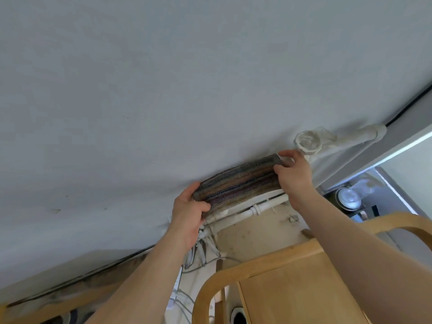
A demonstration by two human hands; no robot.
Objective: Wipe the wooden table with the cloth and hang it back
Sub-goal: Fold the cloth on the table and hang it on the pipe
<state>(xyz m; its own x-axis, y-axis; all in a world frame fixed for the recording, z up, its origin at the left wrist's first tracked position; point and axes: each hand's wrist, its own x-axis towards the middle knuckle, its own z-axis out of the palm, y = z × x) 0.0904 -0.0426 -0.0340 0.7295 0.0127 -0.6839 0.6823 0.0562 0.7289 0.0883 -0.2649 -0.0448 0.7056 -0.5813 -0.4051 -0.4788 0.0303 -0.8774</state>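
A striped, dark multicoloured cloth [238,183] lies folded over a white pipe [261,206] that runs along the grey wall [163,90]. My left hand [189,213] grips the cloth's lower left end. My right hand [294,171] pinches its upper right end, thumb and fingers closed on the fabric. Both arms reach up and away from me. The light wooden table [292,288] shows at the bottom right, under my right forearm.
A curved wooden chair back [210,291] stands in front of the table. More white pipes and a round white fitting [308,141] sit on the wall to the right. Loose cables [201,256] hang below the pipes. A metal object [349,198] lies at the far right.
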